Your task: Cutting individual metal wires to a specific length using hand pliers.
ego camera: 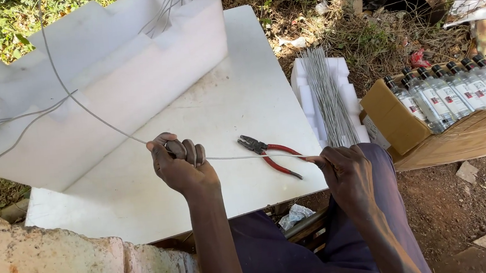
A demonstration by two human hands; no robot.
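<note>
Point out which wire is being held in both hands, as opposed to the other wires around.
It is the long wire stretched taut between the left hand and right hand, above the pliers. The cut straight wires lie bundled on foam, untouched.

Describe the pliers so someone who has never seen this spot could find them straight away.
Start at the flat white board lying in front of the person. Near its right front edge, just beyond the stretch of wire pulled between the left hand and right hand, lie the pliers. They are the only tool on the board, with red handles and dark jaws, unlike the bundle of cut grey wires farther right.
</note>
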